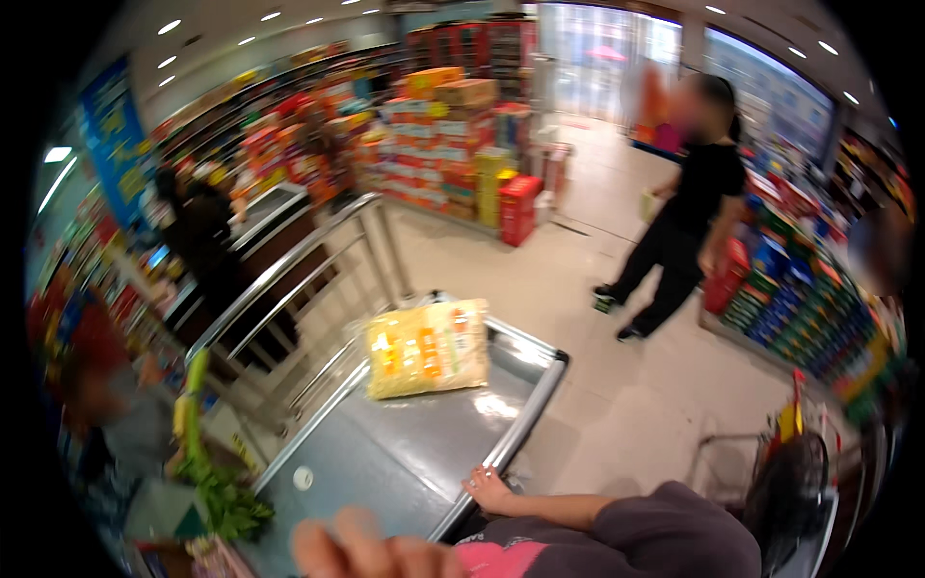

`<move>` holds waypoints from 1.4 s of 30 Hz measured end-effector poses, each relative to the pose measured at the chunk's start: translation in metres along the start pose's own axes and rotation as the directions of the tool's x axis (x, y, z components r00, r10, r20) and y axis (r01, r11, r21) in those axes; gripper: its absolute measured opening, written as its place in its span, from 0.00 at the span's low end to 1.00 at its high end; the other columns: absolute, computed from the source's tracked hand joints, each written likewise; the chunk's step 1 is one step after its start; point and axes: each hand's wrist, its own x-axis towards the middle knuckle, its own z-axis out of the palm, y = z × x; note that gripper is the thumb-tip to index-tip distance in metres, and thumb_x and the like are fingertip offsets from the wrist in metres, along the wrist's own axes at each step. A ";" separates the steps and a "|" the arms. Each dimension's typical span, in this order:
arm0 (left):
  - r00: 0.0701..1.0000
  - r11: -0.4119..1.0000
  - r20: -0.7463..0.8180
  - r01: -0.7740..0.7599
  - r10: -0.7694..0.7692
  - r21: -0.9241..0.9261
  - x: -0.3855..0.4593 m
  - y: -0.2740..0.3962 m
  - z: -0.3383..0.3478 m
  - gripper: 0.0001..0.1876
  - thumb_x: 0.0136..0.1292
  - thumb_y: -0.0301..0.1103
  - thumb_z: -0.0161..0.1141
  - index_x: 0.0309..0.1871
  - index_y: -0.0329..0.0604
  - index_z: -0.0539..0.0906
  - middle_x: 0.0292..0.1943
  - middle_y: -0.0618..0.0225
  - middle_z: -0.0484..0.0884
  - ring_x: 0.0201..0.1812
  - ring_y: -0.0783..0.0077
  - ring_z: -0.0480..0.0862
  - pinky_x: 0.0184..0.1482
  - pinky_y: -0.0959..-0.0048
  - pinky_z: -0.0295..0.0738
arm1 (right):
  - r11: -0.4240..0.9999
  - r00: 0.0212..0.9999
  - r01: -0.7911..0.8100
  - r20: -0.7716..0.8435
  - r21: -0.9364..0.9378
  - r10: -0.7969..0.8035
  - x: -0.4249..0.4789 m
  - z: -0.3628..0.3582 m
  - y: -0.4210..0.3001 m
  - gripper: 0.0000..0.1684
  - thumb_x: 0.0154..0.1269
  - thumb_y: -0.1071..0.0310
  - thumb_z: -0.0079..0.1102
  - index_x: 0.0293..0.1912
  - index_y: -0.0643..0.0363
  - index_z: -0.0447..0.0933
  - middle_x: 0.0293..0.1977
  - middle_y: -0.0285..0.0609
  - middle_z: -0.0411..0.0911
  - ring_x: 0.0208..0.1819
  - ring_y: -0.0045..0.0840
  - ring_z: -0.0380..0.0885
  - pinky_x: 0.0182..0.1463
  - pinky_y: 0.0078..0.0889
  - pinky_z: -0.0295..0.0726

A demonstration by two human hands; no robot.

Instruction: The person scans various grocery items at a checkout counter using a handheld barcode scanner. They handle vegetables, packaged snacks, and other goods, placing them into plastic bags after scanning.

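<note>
My right hand (488,491), with a ring on it, rests on the metal rim of a checkout counter (426,433), fingers spread. Close to the camera at the bottom edge, my left hand (376,545) is blurred with bent fingers; whether it holds anything cannot be told. A clear plastic pack of pale yellow food (428,350) with orange print lies at the far end of the counter, touched by neither hand. Leafy green stalks, perhaps celery (217,491), hang at the counter's left side beside a person in grey (137,426). A small white disc (303,477) is on the countertop.
A steel railing (289,264) runs left of the counter. A person in black (694,195) stands on the tiled floor, and another in dark clothing (199,231) is at a second counter. Stacked boxes (433,144) stand beyond; a metal cart (730,448) is at the right.
</note>
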 end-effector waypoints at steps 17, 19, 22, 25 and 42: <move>0.874 0.889 0.486 -0.237 0.019 0.392 0.004 0.021 -0.031 0.15 0.70 0.43 0.57 0.44 0.38 0.78 0.36 0.61 0.79 0.31 0.67 0.77 0.34 0.72 0.71 | 0.971 0.978 0.206 -0.023 0.123 -0.205 0.006 0.003 0.011 0.47 0.55 0.43 0.64 0.66 0.61 0.64 0.62 0.67 0.64 0.67 0.62 0.59 0.66 0.75 0.54; 0.950 0.744 0.271 -0.069 -0.153 0.665 -0.031 0.039 -0.044 0.13 0.70 0.34 0.56 0.29 0.38 0.79 0.26 0.62 0.77 0.27 0.56 0.77 0.32 0.66 0.71 | 0.961 0.978 0.189 0.048 0.201 -0.202 0.013 0.000 0.014 0.52 0.50 0.39 0.68 0.67 0.59 0.63 0.61 0.67 0.64 0.66 0.60 0.60 0.64 0.75 0.55; 0.943 0.281 -0.333 0.327 -0.027 0.902 -0.100 0.066 -0.081 0.10 0.67 0.27 0.56 0.27 0.36 0.79 0.27 0.64 0.80 0.29 0.67 0.80 0.35 0.71 0.74 | 0.915 0.966 0.109 0.175 0.387 -0.190 0.026 -0.010 0.020 0.47 0.52 0.39 0.68 0.63 0.59 0.69 0.57 0.63 0.69 0.61 0.57 0.66 0.61 0.71 0.62; 0.594 0.195 -0.697 0.688 0.403 0.699 -0.186 0.096 -0.130 0.12 0.73 0.33 0.54 0.33 0.37 0.80 0.27 0.76 0.78 0.31 0.84 0.74 0.34 0.80 0.70 | 0.947 0.933 0.099 0.302 0.307 -0.195 0.048 -0.032 0.019 0.39 0.55 0.40 0.66 0.56 0.59 0.74 0.52 0.58 0.74 0.55 0.52 0.72 0.57 0.62 0.70; 0.142 -0.008 -0.319 0.922 0.937 0.386 -0.462 0.330 -0.235 0.44 0.50 0.26 0.73 0.70 0.33 0.61 0.62 0.49 0.71 0.63 0.58 0.71 0.63 0.64 0.68 | 0.718 0.738 0.669 -0.064 0.192 -0.671 0.189 -0.154 -0.273 0.72 0.29 0.52 0.85 0.74 0.50 0.53 0.73 0.55 0.51 0.74 0.52 0.51 0.69 0.75 0.53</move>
